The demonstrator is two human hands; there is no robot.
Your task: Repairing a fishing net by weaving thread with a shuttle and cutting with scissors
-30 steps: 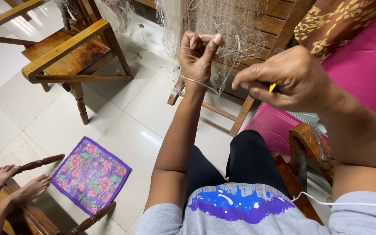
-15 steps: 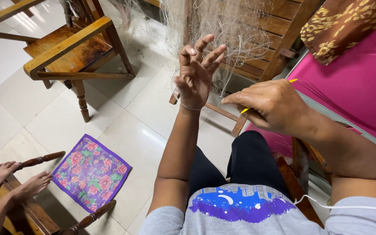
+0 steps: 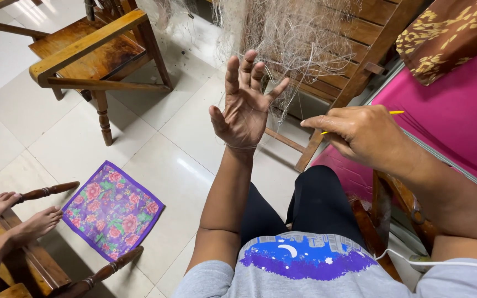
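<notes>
One thin yellow needle [image 3: 360, 122] pokes from the right hand [image 3: 365, 135].

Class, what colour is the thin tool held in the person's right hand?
Yellow. The thin tool pokes out of the right hand, clearest in the head view.

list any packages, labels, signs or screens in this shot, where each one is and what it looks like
No packages, labels, signs or screens show.
Nearest to one: the printed picture on the grey shirt, bottom centre, a blue and purple band with a white crescent.
Left hand: open, fingers spread, before the pale net.
Right hand: pinching a thin yellow tool.
</notes>
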